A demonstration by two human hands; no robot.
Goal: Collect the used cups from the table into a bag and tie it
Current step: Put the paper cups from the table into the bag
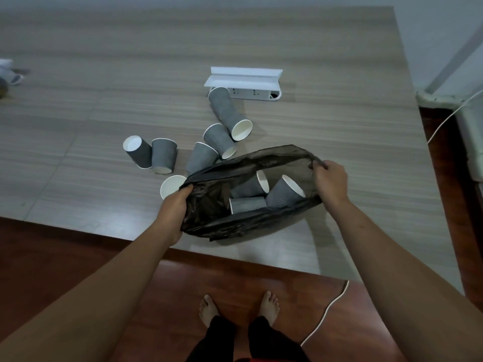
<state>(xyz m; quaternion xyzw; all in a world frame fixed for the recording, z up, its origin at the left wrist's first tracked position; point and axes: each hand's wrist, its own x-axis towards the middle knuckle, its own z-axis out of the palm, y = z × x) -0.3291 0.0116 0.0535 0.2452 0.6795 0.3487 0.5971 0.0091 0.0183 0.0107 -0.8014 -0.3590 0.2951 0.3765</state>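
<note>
Two hands hold the black bag (222,218) open at the table's (78,113) near edge: left hand (173,207) gripping the rim at 9 o'clock, right hand (330,180) pinching it at 3. Three cups (285,193) lie inside already. Six more lie on the table toward 11 and 12 o'clock. The nearest cup (171,185) is touching the bag beside the left hand, mouth facing me, so I'd guess left grabs next. Farthest cup (230,113) points at the power strip (248,86).
</note>
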